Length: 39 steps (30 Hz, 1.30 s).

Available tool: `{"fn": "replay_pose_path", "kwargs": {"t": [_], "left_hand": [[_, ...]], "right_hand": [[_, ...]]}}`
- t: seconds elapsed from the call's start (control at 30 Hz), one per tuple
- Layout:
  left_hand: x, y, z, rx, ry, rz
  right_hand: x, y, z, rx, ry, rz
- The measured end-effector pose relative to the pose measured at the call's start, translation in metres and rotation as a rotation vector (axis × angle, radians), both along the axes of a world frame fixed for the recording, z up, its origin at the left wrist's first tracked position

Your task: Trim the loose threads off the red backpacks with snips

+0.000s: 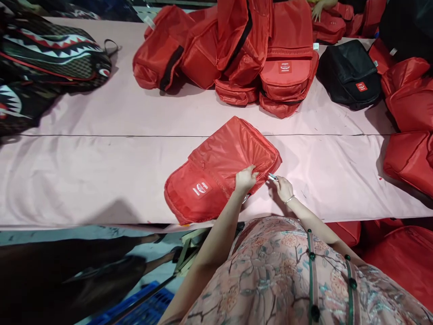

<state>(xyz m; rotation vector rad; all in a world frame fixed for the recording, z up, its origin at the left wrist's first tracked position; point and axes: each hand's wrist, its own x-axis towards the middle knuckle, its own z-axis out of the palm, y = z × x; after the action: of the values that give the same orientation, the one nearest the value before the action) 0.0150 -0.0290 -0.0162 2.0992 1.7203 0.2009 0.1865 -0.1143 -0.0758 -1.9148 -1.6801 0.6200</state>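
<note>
A red backpack (219,151) with a white-printed label lies slanted on the pink-covered table in front of me. My left hand (246,179) is closed on the fabric at its near right side, pulling creases into the front panel. Just right of that side, my right hand (283,188) grips a small metal tool that looks like thread snips (272,177). The tip of the snips points at the bag's edge; whether it touches cannot be made out. Part of the bag's near edge is hidden behind my left hand and forearm.
Several red bags (287,72) stand along the table's far side, with a black bag (352,74) beside them. More red bags (411,158) are heaped at right. Shark-patterned bags (57,56) lie at left. Another person's hand (318,10) shows at the back. A blue crate (149,304) sits below.
</note>
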Motion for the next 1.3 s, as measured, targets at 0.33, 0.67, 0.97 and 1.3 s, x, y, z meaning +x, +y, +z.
{"fn": "replay_pose_path", "kwargs": {"t": [0.33, 0.67, 0.97, 1.3], "left_hand": [[0.001, -0.001, -0.001, 0.014, -0.042, 0.014], [0.002, -0.002, -0.003, 0.033, -0.022, 0.016], [0.001, -0.002, -0.009, 0.093, -0.016, 0.009], [0.000, -0.004, -0.019, 0.176, -0.124, 0.016]], "right_hand": [[-0.007, 0.011, 0.018, -0.021, -0.171, 0.100], [-0.008, 0.016, 0.031, -0.093, -0.334, 0.169], [-0.007, 0.018, 0.038, -0.111, -0.407, 0.207], [0.003, 0.015, 0.027, -0.063, -0.222, 0.213]]}}
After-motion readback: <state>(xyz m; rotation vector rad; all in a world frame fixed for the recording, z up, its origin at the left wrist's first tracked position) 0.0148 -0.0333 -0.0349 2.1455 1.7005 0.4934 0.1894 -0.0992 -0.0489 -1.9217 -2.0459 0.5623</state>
